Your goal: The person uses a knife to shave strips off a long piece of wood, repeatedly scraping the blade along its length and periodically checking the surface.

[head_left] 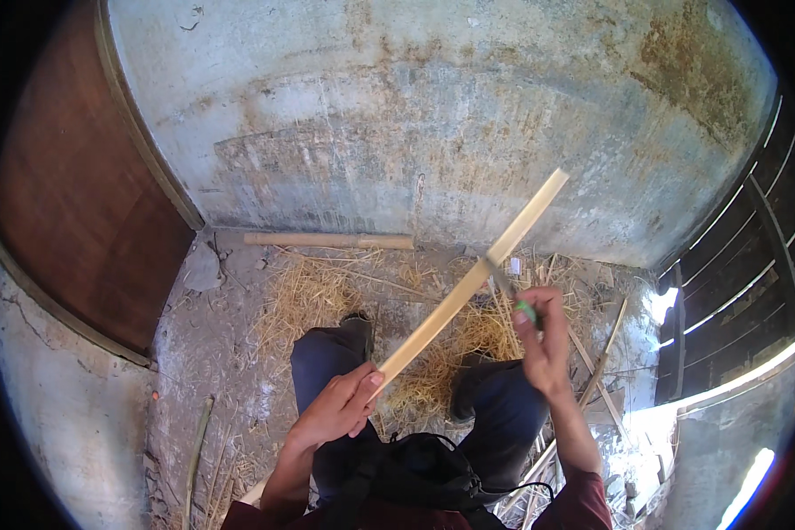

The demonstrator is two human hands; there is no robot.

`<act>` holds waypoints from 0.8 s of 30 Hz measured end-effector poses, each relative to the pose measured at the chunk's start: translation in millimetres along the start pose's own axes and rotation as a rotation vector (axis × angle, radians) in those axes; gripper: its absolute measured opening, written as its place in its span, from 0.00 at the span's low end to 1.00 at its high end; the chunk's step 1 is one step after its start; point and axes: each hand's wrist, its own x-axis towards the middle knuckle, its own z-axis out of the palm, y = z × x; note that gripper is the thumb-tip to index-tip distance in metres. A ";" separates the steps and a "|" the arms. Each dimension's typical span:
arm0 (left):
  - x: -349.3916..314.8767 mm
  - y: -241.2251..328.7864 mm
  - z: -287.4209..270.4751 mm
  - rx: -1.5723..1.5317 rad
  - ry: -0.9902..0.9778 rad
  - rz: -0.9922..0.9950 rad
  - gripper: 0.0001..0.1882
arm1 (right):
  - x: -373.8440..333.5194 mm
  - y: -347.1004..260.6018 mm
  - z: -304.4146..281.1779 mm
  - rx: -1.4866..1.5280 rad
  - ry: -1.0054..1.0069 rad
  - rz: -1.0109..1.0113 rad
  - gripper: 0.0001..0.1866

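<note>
A long, pale strip of what looks like bamboo [446, 309] slants up and away from me to the right. My left hand [337, 408] is closed around its lower part, near my left knee. In my right hand [546, 346] is a knife [505, 281] with a green handle, gripped above my right knee. The knife's blade lies against the strip, past its middle toward the far end. A pale end of a strip shows below my left forearm, at the lower edge.
Straw-like shavings [305, 296] cover the floor around my feet. A bamboo pole [329, 240] lies along the stained wall [397, 141]. Loose sticks [602, 367] lie at right, a greenish stick [200, 450] at left. A brown door [88, 177] and dark slats [733, 291] flank me.
</note>
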 end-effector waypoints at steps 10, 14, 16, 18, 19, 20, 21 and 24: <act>2.8 9.9 8.7 0.095 0.097 0.102 0.20 | -23.0 -26.4 46.1 0.071 -0.210 -0.239 0.15; -1.3 9.4 13.1 0.185 0.112 0.122 0.19 | -24.6 -26.9 53.3 0.051 -0.155 -0.248 0.16; -2.6 8.4 15.8 0.218 0.119 0.141 0.18 | -23.8 -27.7 55.9 0.035 -0.129 -0.277 0.16; -3.0 8.3 20.1 0.241 0.145 0.163 0.18 | -24.0 -29.6 57.0 -0.007 -0.117 -0.278 0.16; -3.0 8.1 20.9 0.252 0.146 0.160 0.17 | -24.0 -31.0 57.3 -0.029 -0.111 -0.278 0.16; -3.1 7.9 21.4 0.264 0.148 0.157 0.17 | -24.2 -33.0 57.9 -0.031 -0.107 -0.277 0.15; -2.4 8.1 22.3 0.276 0.148 0.156 0.17 | -24.4 -35.4 57.7 -0.036 -0.103 -0.275 0.15; -1.0 11.2 29.5 0.310 0.203 0.253 0.17 | -26.0 -37.7 60.0 -0.027 -0.093 -0.296 0.14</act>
